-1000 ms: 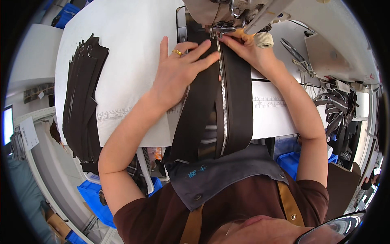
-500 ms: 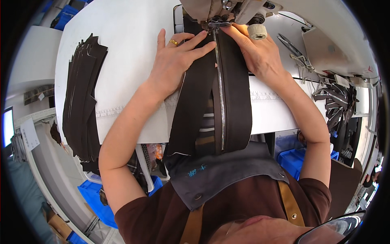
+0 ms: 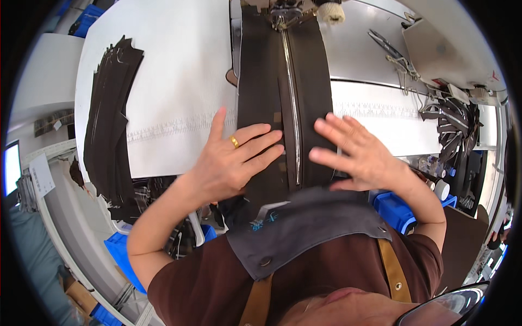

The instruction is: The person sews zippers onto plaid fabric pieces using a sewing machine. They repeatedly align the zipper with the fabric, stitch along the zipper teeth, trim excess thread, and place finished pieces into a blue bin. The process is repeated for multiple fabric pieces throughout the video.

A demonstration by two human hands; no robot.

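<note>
A dark brown fabric strip (image 3: 258, 81) is lying on the white sewing table (image 3: 179, 81), stretching from the machine's presser foot (image 3: 280, 22) toward the person's grey apron (image 3: 321, 214). A silvery metal zipper (image 3: 291, 92) is running down its middle, with tan patches (image 3: 277, 118) showing alongside. The left hand (image 3: 231, 162) is lying over the fabric, fingers extended, grasping nothing; the right hand (image 3: 363, 158) is spreading loose fingers over the right edge, contact unclear. Blue characters (image 3: 265, 220) are marking the apron; a ruler scale (image 3: 179, 129) is crossing the table.
</note>
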